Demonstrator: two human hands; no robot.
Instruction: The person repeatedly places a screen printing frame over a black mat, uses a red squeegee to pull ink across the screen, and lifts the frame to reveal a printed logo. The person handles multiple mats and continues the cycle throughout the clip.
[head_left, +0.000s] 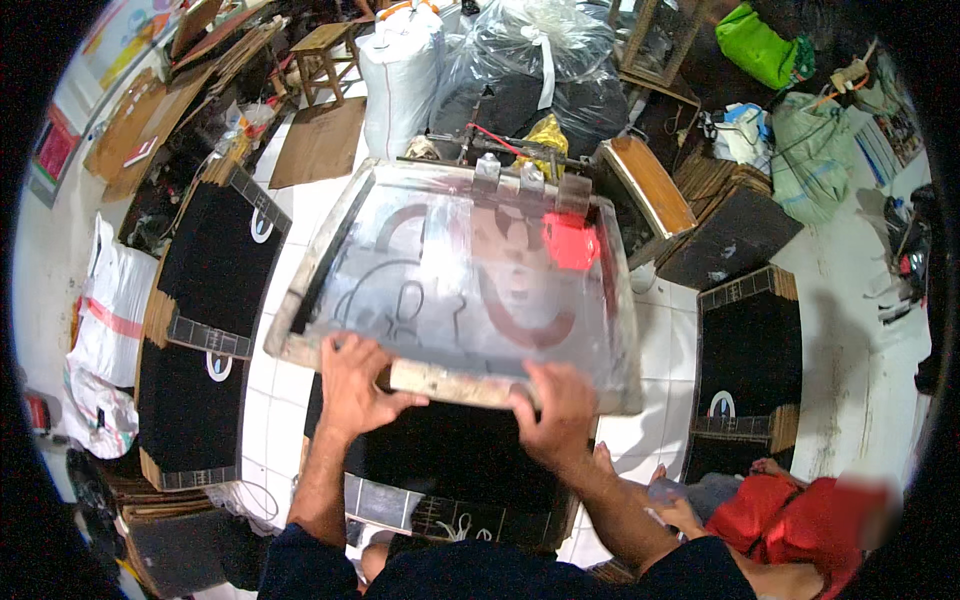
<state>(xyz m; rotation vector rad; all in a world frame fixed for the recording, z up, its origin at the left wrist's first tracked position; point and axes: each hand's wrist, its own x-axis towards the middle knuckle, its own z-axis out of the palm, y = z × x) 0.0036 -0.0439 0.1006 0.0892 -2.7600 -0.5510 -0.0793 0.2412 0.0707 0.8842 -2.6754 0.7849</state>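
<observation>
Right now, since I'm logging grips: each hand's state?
Left hand: closed on the wooden frame, near edge.
Right hand: closed on the same edge, farther right.

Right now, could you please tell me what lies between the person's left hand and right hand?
In the head view, the near rail of the wooden frame lies between the left hand and right hand.

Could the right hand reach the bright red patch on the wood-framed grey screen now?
Probably yes, if the right hand leaves the near edge of the wooden frame: nothing visible blocks its way to the red patch.
</observation>
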